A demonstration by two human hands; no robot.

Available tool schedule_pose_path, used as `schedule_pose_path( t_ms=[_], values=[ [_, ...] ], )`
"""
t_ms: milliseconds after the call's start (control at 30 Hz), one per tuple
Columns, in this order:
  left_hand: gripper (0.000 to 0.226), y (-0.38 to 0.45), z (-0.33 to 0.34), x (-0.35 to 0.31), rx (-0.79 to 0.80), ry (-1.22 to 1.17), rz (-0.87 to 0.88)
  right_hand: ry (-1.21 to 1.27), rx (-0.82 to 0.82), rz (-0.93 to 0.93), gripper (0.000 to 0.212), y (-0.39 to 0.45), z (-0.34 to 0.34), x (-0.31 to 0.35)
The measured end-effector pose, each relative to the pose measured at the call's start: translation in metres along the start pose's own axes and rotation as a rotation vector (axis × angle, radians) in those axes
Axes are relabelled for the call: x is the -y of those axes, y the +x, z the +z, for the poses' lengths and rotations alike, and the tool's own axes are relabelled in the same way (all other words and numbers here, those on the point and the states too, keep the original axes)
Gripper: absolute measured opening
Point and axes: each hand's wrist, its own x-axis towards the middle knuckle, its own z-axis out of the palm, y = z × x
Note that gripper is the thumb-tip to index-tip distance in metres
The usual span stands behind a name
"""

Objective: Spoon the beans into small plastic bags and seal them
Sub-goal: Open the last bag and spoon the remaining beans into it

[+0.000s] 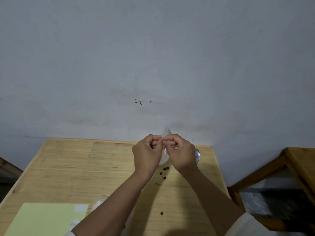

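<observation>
Left hand (147, 153) and right hand (180, 152) raised side by side, fingers curled, fingertips nearly touching.

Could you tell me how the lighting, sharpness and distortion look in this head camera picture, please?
Head view: dim, flat, bluish light with only soft shadows; the wide lens bows the table edges; the left hand, right hand and loose beans are fairly sharp; the clear plastic bag they pinch barely shows; the wooden furniture at right smears with blur.
</observation>
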Motion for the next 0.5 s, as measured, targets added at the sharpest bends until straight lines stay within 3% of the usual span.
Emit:
schedule_pose_path(
  t_ms=[133,267,400,500],
  values=[
    [0.013,0.008,-0.014,0.003,-0.083,0.067,0.024,-0.039,-0.071,0.018,0.021,0.001,-0.010,-0.007],
    [0.013,0.002,-0.019,0.006,0.091,0.025,0.065,0.029,0.018,0.060,0.024,-0.003,-0.005,-0.004],
    [0.049,-0.005,-0.030,0.022,0.306,-0.005,0.161,0.131,0.096,0.096,0.025,-0.006,-0.001,0.000],
    [0.091,-0.003,-0.042,0.036,0.455,0.165,0.256,0.114,0.124,0.111,0.025,-0.008,-0.002,0.000]
  ],
)
